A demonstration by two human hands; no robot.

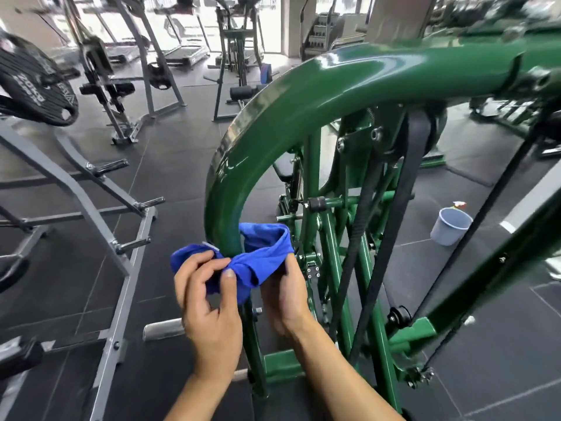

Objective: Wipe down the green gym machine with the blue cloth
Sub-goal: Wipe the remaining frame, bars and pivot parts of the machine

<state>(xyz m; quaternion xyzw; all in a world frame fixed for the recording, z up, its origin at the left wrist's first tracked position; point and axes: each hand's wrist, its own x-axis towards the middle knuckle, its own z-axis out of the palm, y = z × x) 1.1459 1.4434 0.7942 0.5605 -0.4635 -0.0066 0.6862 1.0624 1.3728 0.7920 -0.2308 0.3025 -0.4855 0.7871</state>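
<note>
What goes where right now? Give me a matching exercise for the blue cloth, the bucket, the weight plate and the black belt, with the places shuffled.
Things:
1 blue cloth
2 bucket
3 weight plate
4 black belt

Places:
A on the floor, right side
B upper left of the view
C looped round the curved tube of the green machine
D running down inside that machine's frame

Pairs: 1-C, 2-A, 3-B, 4-D

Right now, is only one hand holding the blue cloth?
No, the left hand and right hand both grip the blue cloth round the green bar.
</note>
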